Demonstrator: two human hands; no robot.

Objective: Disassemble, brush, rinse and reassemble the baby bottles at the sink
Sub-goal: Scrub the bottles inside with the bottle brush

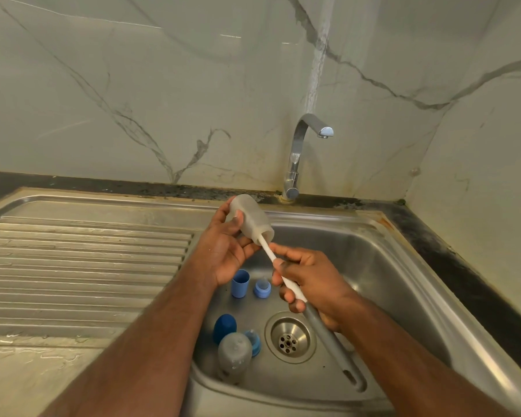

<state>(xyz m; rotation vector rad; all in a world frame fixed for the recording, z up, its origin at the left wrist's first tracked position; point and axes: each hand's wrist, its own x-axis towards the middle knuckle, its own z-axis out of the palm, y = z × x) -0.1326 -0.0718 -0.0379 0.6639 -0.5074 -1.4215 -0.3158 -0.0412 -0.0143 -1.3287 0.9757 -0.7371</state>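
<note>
My left hand (223, 251) grips the frosted bottle body (250, 219) above the sink basin (388, 266), thumb curled over its near side and the other fingers wrapped behind it, so its open mouth tilts down and to the right, toward my other hand. My right hand (307, 284) holds the bottle brush (286, 279) by its white shaft: thumb and forefinger pinch it just short of the bottle mouth, and the remaining fingers curl around it further back. The brush head is inside the bottle, hidden by the cloudy wall, and the grey handle runs out past my right palm, down toward the near right of the basin. Below my left fingers, on the basin floor, a light blue cap (240, 283) stands beside a blue collar with its teat (262, 288). Nearer to me, below both hands, lie a dark blue cap (224, 326), a second frosted bottle (234, 355) and another blue collar (253, 341), just left of the drain (289, 337). The tap (301, 152) stands beyond my fingers, dry.
</note>
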